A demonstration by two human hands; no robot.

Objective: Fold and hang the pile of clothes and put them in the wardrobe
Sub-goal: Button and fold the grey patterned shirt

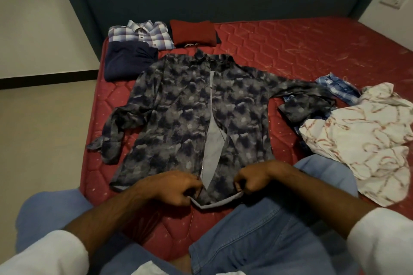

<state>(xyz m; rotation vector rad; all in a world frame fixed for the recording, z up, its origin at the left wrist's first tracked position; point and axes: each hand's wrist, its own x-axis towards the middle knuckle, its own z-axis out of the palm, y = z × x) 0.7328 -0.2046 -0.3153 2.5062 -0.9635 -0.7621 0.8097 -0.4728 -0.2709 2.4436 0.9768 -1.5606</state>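
Both hands (214,185) pinch the shirt (192,109) hem, collar pointing away

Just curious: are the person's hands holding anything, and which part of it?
Both. The left hand and right hand each pinch the bottom hem of the dark patterned shirt.

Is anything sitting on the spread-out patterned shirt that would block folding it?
Nothing visible lies on the patterned shirt. The left hand and right hand already grip its hem. Its right sleeve end overlaps the unfolded pile at the side; the wardrobe is out of view.
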